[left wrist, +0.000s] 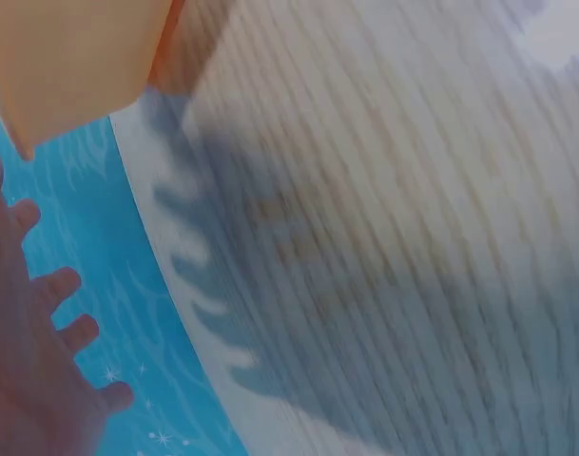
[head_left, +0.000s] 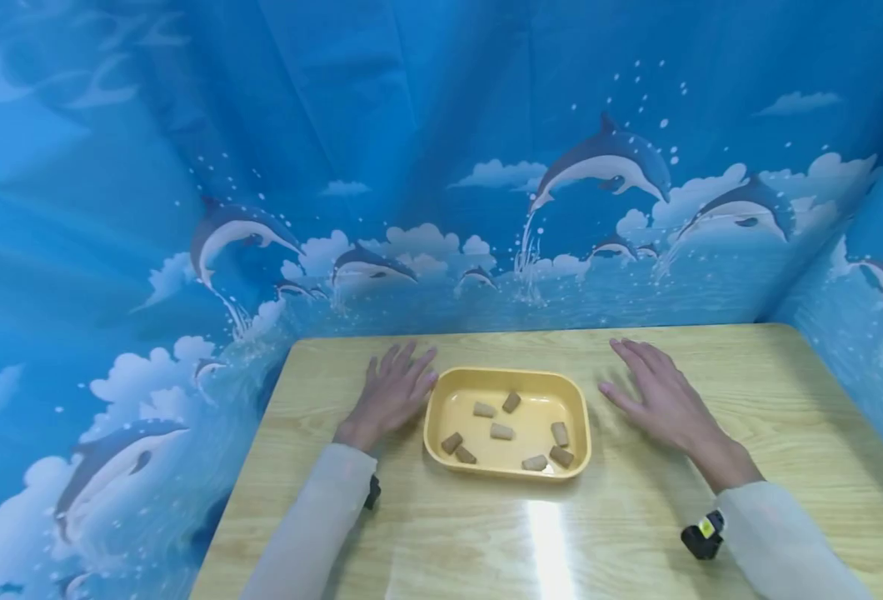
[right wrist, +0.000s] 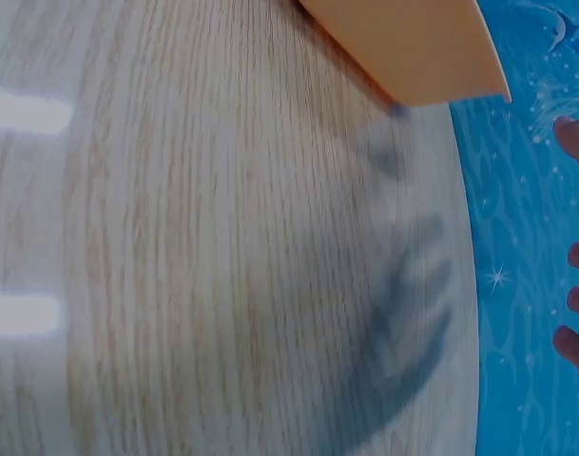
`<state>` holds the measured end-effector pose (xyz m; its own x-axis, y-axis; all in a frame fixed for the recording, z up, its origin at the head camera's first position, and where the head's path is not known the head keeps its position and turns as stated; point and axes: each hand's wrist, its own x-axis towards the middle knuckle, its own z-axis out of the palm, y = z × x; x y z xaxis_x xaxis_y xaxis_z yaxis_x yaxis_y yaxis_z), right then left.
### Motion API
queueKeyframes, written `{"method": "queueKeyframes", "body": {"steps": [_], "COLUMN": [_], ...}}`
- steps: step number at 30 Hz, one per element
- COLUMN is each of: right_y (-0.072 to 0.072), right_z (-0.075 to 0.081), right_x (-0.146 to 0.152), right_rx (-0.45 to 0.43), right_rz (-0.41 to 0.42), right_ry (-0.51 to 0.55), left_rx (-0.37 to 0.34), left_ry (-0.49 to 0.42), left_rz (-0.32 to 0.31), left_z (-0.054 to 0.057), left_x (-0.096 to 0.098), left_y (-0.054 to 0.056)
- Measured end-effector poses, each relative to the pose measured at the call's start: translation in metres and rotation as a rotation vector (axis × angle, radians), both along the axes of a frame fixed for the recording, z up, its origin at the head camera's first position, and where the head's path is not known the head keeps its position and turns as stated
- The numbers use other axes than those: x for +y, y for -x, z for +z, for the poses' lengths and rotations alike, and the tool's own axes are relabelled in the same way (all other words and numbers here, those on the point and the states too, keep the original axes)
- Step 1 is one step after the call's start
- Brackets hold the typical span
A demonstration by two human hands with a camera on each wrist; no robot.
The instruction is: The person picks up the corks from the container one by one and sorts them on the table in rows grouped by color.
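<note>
Flanking a yellow tray [head_left: 535, 417] on the wooden table [head_left: 441, 533], the left hand [head_left: 392, 390] just beside it and the right hand [head_left: 662, 400] farther off are showing open, loosely straight fingers. Eight small blocks [head_left: 501, 432] are lying inside, the tray's rim [head_left: 512, 372] standing between them and both hands. Behind, a dolphin curtain [head_left: 441, 167] is hanging.

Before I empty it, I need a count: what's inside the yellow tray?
Inside the yellow tray lie eight short pieces, four pale and four darker brown. What lies directly beneath each piece is covered and cannot be seen.
</note>
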<state>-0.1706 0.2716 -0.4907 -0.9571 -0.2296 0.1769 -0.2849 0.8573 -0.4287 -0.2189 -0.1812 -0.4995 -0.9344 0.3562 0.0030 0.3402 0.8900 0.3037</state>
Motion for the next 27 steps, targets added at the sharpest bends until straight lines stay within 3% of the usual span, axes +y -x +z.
{"method": "queueKeyframes", "body": {"steps": [9, 19, 27], "right_y": [-0.003, -0.005, -0.007], "right_z": [0.006, 0.004, 0.001], "right_x": [-0.024, -0.052, -0.071], "right_rx": [-0.025, 0.023, 0.060], "right_rz": [0.052, 0.135, 0.190], "right_ry": [0.083, 0.117, 0.128], "left_rx": [-0.018, -0.021, -0.045], "left_ry": [-0.026, -0.028, -0.042], "left_rz": [-0.071, -0.159, -0.187], "left_z": [-0.002, 0.000, 0.002], "left_x": [0.006, 0.013, 0.018], "left_y": [-0.002, -0.006, -0.009]}}
